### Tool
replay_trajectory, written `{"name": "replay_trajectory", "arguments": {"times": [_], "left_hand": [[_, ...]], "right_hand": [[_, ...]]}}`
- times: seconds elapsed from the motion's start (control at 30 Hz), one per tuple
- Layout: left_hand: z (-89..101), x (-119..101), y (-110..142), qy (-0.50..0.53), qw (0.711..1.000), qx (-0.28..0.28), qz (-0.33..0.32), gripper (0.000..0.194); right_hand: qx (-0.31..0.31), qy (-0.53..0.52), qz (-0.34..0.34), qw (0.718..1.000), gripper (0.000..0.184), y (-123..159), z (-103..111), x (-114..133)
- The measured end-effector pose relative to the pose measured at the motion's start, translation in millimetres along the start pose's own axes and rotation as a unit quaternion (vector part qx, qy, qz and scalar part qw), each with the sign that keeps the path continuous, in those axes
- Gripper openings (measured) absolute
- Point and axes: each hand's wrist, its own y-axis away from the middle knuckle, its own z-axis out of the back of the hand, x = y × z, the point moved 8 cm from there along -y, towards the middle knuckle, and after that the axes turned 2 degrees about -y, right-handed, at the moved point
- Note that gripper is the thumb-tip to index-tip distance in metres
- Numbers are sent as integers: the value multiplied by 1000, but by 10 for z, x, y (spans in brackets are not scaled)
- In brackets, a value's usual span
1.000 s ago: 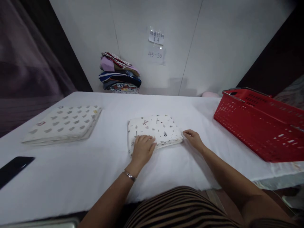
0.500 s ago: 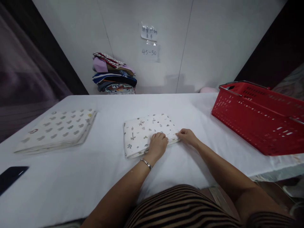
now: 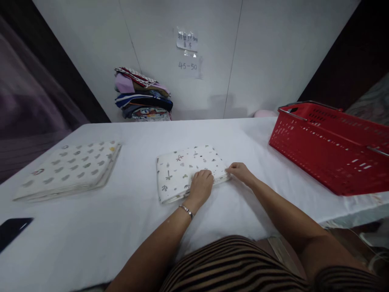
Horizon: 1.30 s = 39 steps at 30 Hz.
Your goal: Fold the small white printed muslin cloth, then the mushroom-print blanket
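Note:
A folded white cloth with small plant-like prints lies flat on the table in front of me. My left hand is closed at its front edge, with the fingers bent over the top layer; the thumb is hidden. At the front right corner, my right hand pinches the cloth between thumb and fingers. To the left lies a second folded white cloth, printed with grey shapes and apart from both hands.
The table has a white cover. A red plastic basket with metal handles stands on the right. Folded fabrics are stacked by the back wall, below paper signs. A dark flat object lies at the left edge.
The whole view has shifted slightly. Both hands keep their places on the printed cloth, with no clear change in its folds.

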Motion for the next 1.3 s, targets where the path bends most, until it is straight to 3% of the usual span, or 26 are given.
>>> {"name": "replay_trajectory", "arguments": {"times": [0.33, 0.53, 1.0, 1.3], "left_hand": [[-27, -14, 47, -9, 1000, -11, -21, 8], [-43, -8, 48, -3, 1000, -11, -18, 10], [-79, 3, 17, -14, 999, 31, -4, 9], [-88, 66, -10, -24, 997, 64, 21, 8]], "right_hand": [[0, -23, -23, 999, 19, 6, 21, -17], [42, -6, -71, 997, 16, 29, -53, -83], [47, 156, -14, 987, 11, 47, -50, 136], [45, 131, -11, 990, 9, 38, -54, 203]]}}
